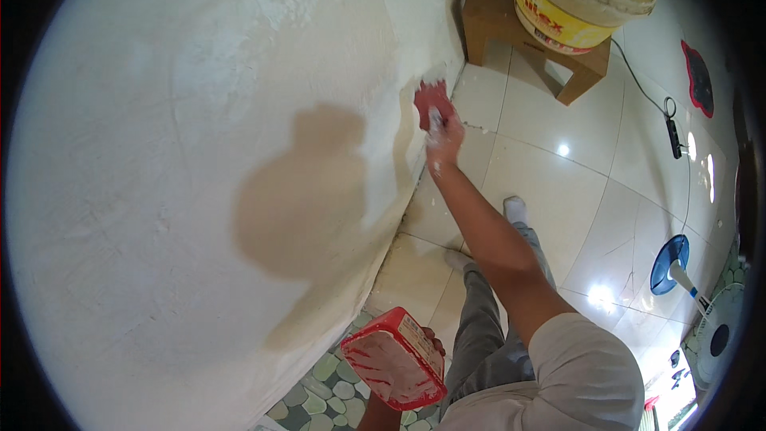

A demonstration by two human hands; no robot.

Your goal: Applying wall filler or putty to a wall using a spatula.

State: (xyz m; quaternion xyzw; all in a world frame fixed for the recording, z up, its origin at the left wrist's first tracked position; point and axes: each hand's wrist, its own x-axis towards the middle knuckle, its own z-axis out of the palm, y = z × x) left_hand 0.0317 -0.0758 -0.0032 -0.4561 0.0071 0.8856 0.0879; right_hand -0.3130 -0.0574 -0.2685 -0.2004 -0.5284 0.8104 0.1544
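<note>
My right hand (445, 140), dusted with white, is closed on a red putty spreader (432, 100). The spreader's far edge is smeared with white putty and lies against the white wall (159, 160), close to its bottom corner. Low in the view, my left hand (433, 341) is wrapped round a red plastic tub (392, 361). Only some of its fingers show past the tub's right side. White putty coats the inside of the tub, which is tilted toward me. A damp-looking beige patch (327, 48) marks the wall above the shadow of my head.
A large putty-stained bucket (570, 12) stands on a brown stool (488, 12) at the far right. Beyond the pale floor tiles (531, 164) are a black power strip (674, 138) with a cable and a standing fan (718, 335) with a blue base. Pebble-patterned flooring (331, 391) lies below the tub.
</note>
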